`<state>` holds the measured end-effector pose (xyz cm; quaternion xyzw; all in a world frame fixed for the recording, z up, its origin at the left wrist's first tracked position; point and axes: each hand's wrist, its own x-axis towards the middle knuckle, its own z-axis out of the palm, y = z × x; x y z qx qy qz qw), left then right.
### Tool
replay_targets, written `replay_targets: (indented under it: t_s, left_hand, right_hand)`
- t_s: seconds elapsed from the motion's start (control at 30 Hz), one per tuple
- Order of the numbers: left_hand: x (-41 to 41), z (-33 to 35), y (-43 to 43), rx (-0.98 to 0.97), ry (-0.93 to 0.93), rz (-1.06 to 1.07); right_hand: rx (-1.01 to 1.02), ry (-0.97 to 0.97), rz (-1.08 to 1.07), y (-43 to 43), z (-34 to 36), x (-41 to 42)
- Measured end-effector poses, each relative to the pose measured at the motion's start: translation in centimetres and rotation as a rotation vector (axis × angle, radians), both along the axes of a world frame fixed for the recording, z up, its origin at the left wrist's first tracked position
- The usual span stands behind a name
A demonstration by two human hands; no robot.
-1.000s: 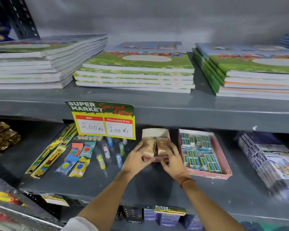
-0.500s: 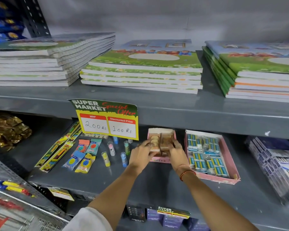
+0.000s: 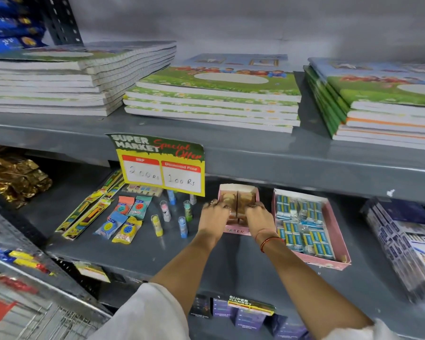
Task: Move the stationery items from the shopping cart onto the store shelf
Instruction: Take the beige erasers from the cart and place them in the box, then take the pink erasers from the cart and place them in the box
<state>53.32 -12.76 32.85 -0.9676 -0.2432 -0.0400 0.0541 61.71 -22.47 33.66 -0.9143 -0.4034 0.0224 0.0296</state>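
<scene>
Eraser packs (image 3: 238, 202), two brownish wrapped bundles standing side by side, sit in the small pink carton (image 3: 236, 230) on the lower gray shelf (image 3: 157, 251), and both of my hands are on them. My left hand (image 3: 214, 215) presses against the left bundle with its fingers curled over the top edge, and my right hand (image 3: 259, 215), with a red thread band at the wrist, does the same on the right bundle; each grip is closed on its bundle, palms facing each other with the packs between them. The carton's front wall shows part of the word "ERASER" just below my hands. Just to the right lies a wider pink tray (image 3: 339, 246) filled with small blue-and-white eraser boxes. To the left, upright glue sticks (image 3: 166, 211) stand loosely apart, and beside them lie round sharpeners in colored pouches (image 3: 123, 220) and long yellow-green pencil packs (image 3: 88, 212). A yellow "Super Market Special Offer" price card (image 3: 161, 164) hangs from the edge of the upper shelf, above the glue sticks. On that upper shelf three stacks of notebooks (image 3: 214, 94) with green covers lie flat. At the bottom left corner, wire bars of the shopping cart (image 3: 47, 317) show, blurred.
</scene>
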Motion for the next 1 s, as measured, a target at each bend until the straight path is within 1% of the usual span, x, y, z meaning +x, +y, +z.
replay_targets:
  t_s: [0.1, 0.17, 0.23, 0.3, 0.4, 0.47, 0.53, 0.6, 0.67, 0.73, 0.8, 0.9, 1.0]
  left_hand:
    - [-1.3, 0.6, -0.3, -0.087, 0.031, -0.021]
    - [-2.1, 1.1, -0.3, -0.116, 0.02, -0.087]
    - [-4.3, 1.9, 0.0, -0.089, -0.014, -0.143]
    - [-7.1, 2.8, 0.5, -0.079, -0.126, -0.19]
    - [-13.1, 3.2, 1.8, -0.11, -0.374, -0.205]
    - [-17.4, 3.2, 3.2, -0.109, -0.485, -0.144]
    - [-21.6, 3.0, 4.7, -0.088, -0.553, -0.028]
    - [-26.0, 2.8, 6.4, -0.056, -0.605, 0.093]
    - [-30.2, 2.0, 7.7, -0.06, -0.608, 0.225]
    - [-34.0, 0.7, 8.3, -0.067, -0.583, 0.351]
    - [-37.6, -1.1, 8.6, -0.077, -0.584, 0.458]
    - [-42.7, -4.6, 8.5, -0.154, -0.544, 0.652]
    - [-47.2, -8.9, 7.9, -0.276, -0.488, 0.802]
  right_hand:
    - [-0.036, 0.038, 0.021, -0.2, 0.1, -0.3]
    - [-0.028, 0.081, 0.021, -1.0, 0.5, 0.4]
    - [0.013, 0.141, 0.005, -1.1, 1.2, 0.3]
    - [0.136, 0.147, -0.054, -0.8, 2.2, 0.0]
    - [0.484, 0.2, -0.068, 0.7, 3.7, -2.8]
    - [0.671, 0.214, -0.027, 1.9, 5.0, -5.9]
    - [0.791, 0.233, 0.045, 3.6, 6.4, -9.7]
    - [0.844, 0.289, 0.134, 6.1, 7.4, -14.3]
    - [0.87, 0.318, 0.24, 8.6, 7.6, -18.9]
    - [0.843, 0.363, 0.375, 10.7, 6.9, -23.8]
    - [0.737, 0.428, 0.515, 12.3, 5.4, -28.3]
    - [0.493, 0.479, 0.659, 14.4, 1.6, -34.1]
    - [0.232, 0.508, 0.712, 15.5, -3.4, -38.2]
